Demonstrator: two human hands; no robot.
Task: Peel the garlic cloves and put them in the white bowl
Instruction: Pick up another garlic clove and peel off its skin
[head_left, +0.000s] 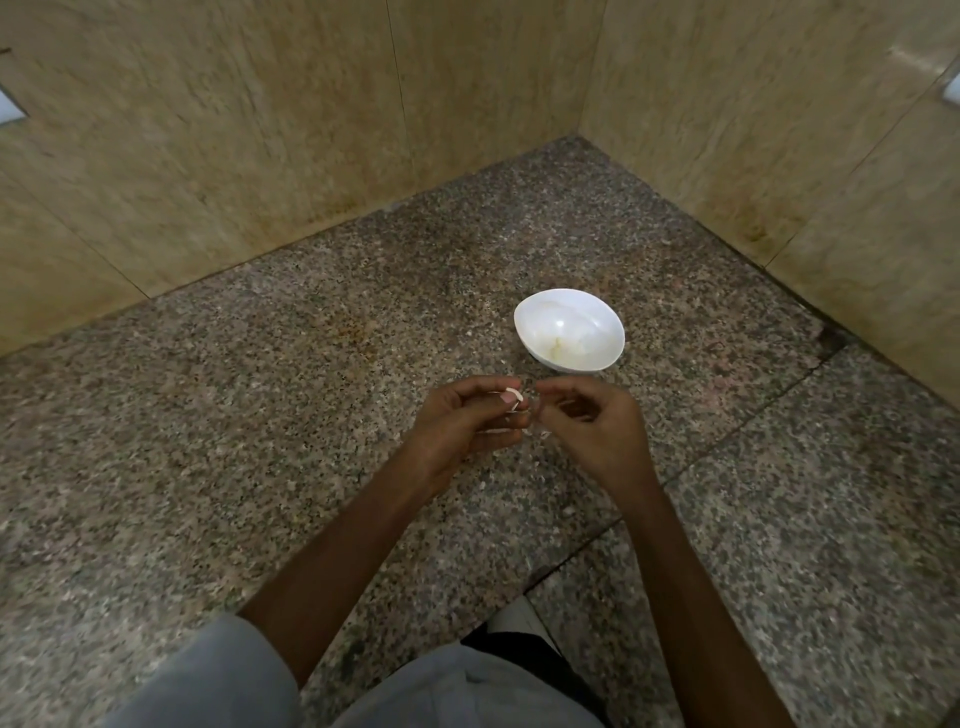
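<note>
A white bowl stands on the speckled granite counter, just beyond my hands, with pale peeled cloves lying in its bottom. My left hand holds a small garlic clove between thumb and fingers, its pale skin showing at the fingertips. My right hand is right beside it, fingers curled, its fingertips pinching at the clove's skin. Thin white bits of peel lie on the counter under and between the hands.
Beige stone walls close the counter in at the back and right, meeting in a corner behind the bowl. A dark seam runs diagonally across the counter on the right. My grey clothing shows at the bottom edge.
</note>
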